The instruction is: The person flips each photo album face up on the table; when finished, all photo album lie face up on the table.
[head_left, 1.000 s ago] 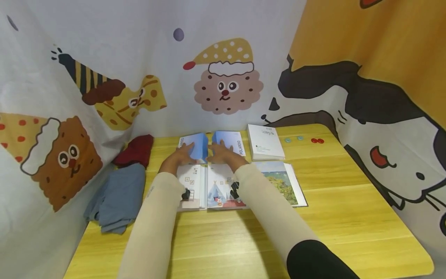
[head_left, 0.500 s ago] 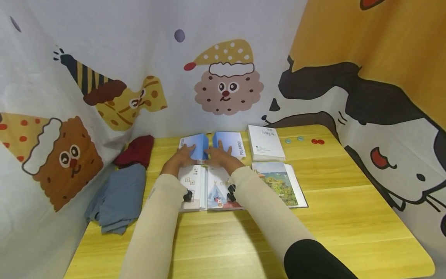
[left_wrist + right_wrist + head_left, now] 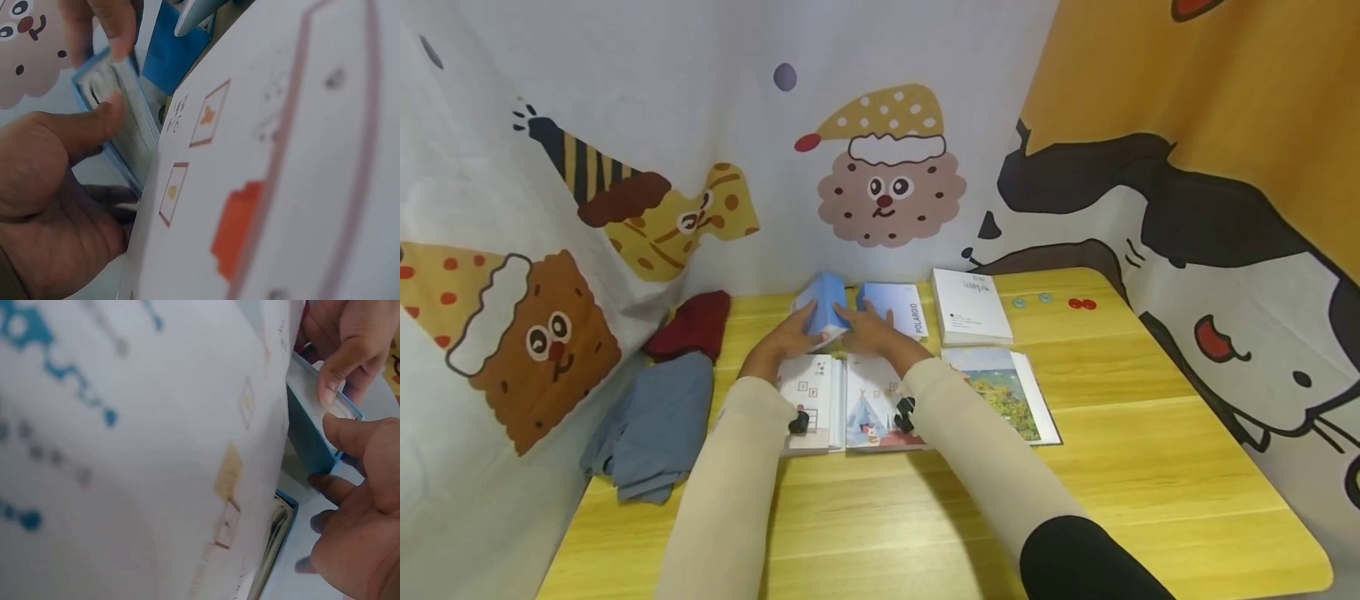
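Observation:
A blue album lies at the back of the yellow table (image 3: 925,517). Its left half (image 3: 825,302) stands raised almost upright, and its right half (image 3: 901,305), printed POLAROID, lies flat. My left hand (image 3: 781,337) grips the raised half from the left. In the left wrist view my thumb (image 3: 94,119) presses on its page block (image 3: 122,119). My right hand (image 3: 867,331) holds the same half from the right, and the right wrist view shows its thumb (image 3: 359,434) above and fingers (image 3: 325,484) below the blue cover (image 3: 311,437). An open white album (image 3: 868,408) lies under both forearms.
A white book (image 3: 972,307) and a landscape-cover book (image 3: 1009,398) lie to the right. Small blue buttons (image 3: 1032,299) and red buttons (image 3: 1082,303) sit at the back right. Red cloth (image 3: 696,325) and blue cloth (image 3: 658,425) are piled at the left. Printed curtains enclose the table.
The blue album's left half has swung up from a low tilt to nearly upright. My right hand has left the flat right half and now holds the raised half.

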Tool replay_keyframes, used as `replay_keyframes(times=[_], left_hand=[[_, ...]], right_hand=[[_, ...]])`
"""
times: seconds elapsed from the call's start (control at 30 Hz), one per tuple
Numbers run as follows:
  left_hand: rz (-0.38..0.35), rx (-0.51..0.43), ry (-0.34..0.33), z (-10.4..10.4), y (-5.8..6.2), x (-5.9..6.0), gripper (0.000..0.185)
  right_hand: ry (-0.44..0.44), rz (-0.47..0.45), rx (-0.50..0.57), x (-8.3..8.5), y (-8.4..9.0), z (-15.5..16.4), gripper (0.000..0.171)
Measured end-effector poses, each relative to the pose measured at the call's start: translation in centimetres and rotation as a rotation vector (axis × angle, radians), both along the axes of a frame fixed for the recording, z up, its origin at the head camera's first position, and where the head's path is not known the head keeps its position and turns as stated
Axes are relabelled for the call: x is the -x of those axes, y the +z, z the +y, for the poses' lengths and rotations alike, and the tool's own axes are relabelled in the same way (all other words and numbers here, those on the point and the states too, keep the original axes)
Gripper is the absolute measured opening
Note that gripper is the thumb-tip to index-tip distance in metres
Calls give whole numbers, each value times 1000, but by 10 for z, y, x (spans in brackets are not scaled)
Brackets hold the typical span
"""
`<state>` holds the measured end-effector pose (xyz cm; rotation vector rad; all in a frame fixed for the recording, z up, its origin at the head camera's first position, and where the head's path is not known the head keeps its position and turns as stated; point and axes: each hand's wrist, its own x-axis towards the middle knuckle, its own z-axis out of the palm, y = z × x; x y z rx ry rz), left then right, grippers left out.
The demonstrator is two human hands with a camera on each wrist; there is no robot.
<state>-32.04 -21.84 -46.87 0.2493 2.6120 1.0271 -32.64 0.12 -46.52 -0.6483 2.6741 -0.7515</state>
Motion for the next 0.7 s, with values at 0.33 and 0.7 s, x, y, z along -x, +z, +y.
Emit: replay_keyframes(times=[0.33, 0.7], left_hand=[[54, -165, 21, 7, 4, -3, 99], [162, -215, 185, -3, -5, 2, 114]], right_hand=[[11, 34, 228, -3, 4, 3, 78], [105, 92, 108, -1, 0, 0, 72]])
